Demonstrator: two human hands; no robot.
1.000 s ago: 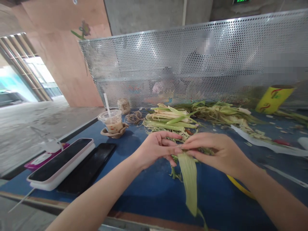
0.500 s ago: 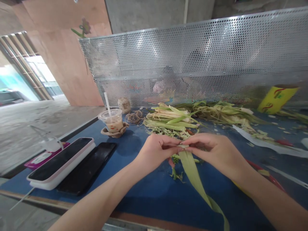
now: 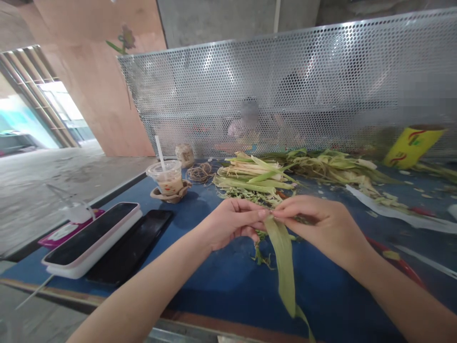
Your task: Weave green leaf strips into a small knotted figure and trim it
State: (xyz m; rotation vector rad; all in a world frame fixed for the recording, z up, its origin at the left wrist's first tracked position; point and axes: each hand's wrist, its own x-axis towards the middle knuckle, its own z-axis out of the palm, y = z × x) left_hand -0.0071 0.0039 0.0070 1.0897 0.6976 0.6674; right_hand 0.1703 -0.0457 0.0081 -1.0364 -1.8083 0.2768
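A long green corn husk strip (image 3: 284, 259) hangs from my fingertips down to the table's front edge, its lower end narrow and twisted. My left hand (image 3: 238, 220) pinches its top end between thumb and fingers. From the other side, my right hand (image 3: 314, 216) pinches the same end, the two sets of fingertips nearly touching. The folded top of the strip is mostly hidden by the fingers. Beyond my hands lies a stack of pale green husks (image 3: 253, 172), with shredded green bits (image 3: 262, 255) under and behind my fingers.
At left stand an iced drink cup (image 3: 167, 178) in a cardboard holder, a white-cased phone (image 3: 93, 240) and a black phone (image 3: 132, 247). Twine (image 3: 200, 173) lies behind. More husks (image 3: 332, 166), a yellow tube (image 3: 414, 146) and red-handled tool (image 3: 403, 267) are at right. A perforated metal panel (image 3: 214, 95) borders the back.
The hanging strip has swung left and now hangs more steeply. My left fingers have shifted and spread slightly lower, while both hands keep their pinch at its top.
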